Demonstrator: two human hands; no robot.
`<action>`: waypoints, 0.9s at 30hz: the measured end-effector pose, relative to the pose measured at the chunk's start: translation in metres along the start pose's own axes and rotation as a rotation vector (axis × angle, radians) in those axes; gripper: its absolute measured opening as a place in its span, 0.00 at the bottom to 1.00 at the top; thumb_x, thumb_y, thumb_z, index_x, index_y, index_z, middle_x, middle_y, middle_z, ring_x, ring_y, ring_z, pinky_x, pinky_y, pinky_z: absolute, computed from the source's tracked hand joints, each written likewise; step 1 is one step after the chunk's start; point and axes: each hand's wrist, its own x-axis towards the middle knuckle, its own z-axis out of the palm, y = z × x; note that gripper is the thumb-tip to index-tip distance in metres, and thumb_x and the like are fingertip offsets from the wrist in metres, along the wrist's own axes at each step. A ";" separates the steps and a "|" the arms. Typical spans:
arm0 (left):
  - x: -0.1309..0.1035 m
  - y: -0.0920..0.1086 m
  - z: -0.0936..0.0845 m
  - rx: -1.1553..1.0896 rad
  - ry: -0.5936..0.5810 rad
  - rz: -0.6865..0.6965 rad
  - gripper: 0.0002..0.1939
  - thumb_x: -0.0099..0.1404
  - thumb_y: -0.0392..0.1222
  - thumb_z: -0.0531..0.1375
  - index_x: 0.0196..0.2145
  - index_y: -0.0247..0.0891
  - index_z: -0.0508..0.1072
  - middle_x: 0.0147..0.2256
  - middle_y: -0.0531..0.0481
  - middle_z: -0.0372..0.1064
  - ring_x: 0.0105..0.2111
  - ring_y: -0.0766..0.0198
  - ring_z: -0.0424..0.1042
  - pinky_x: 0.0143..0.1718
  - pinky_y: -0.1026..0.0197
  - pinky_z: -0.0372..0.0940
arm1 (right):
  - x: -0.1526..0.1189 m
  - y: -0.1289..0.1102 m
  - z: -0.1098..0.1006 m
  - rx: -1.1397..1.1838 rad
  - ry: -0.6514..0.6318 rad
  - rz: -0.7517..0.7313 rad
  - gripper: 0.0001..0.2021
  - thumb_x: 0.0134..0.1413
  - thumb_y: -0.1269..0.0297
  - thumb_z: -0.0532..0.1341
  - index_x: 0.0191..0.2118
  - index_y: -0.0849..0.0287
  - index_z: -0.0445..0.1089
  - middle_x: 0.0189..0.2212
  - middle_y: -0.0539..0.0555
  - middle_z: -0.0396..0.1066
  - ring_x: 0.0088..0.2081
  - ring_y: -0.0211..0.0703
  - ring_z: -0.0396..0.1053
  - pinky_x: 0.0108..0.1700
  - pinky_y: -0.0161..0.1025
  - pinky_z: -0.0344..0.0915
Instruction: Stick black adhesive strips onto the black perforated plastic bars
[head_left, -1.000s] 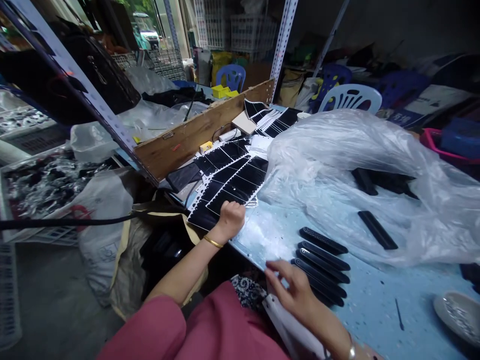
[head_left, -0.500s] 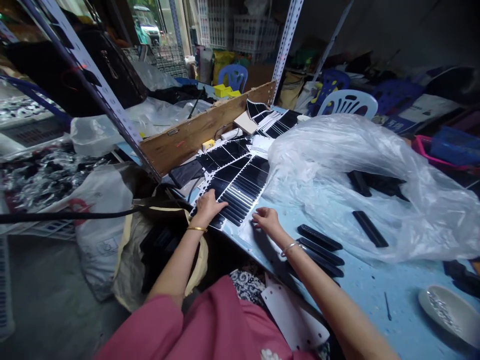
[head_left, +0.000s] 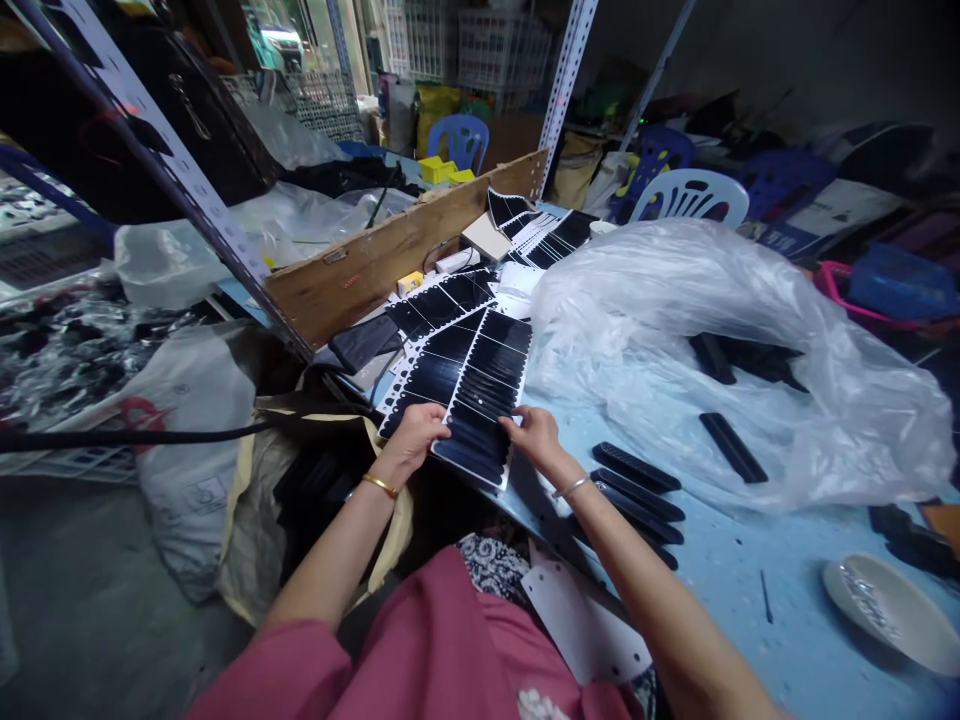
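Head view. Risk: black strip sheet (head_left: pixel 480 420) overhangs near edge of table (head_left: pixel 750 620); thin and floppy, could sag or slide off toward lap if one pinch loosens. Strips might peel loose if sheet bends.

Left hand (head_left: pixel 414 435): clamped on sheet's left edge, wrist bent, forearm reaching forward.

Right hand (head_left: pixel 534 432): pinching sheet's right edge, just beside loose black grilles (head_left: pixel 637 490).
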 end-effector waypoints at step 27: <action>-0.047 -0.030 0.033 -0.367 -0.001 -0.176 0.15 0.45 0.43 0.72 0.27 0.30 0.76 0.23 0.49 0.73 0.22 0.65 0.71 0.29 0.63 0.65 | -0.067 -0.019 0.029 0.265 -0.087 0.058 0.24 0.48 0.41 0.59 0.19 0.58 0.65 0.14 0.50 0.63 0.19 0.37 0.59 0.22 0.35 0.51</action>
